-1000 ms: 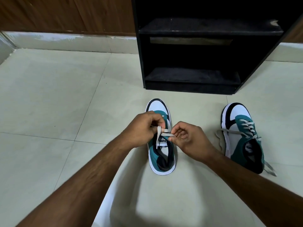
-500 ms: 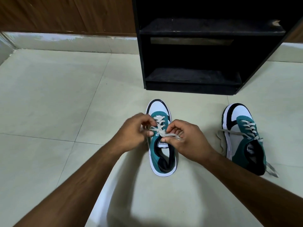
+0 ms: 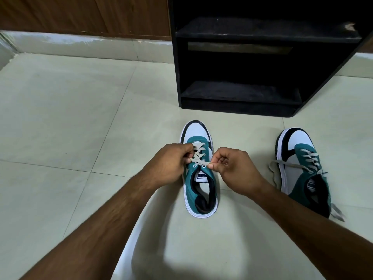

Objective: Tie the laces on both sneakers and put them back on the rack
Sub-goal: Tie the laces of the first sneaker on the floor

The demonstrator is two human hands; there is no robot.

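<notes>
Left hand [image 3: 168,161] and right hand [image 3: 232,168] each pinched shut on an end of the lace [image 3: 198,159] of the near sneaker [image 3: 199,174], which sits on the floor [image 3: 80,118] in front of the rack [image 3: 242,93].

Change over the last second: the hands were bunched together over the tongue with the lace standing up between them; now they have drawn apart sideways and the lace lies flat and taut across the top eyelets. Reads as the first crossover being cinched down; the bow is not yet formed.

Second sneaker [image 3: 302,170] sits to the right on the floor, laces loose and trailing. Rack shelves bare.
</notes>
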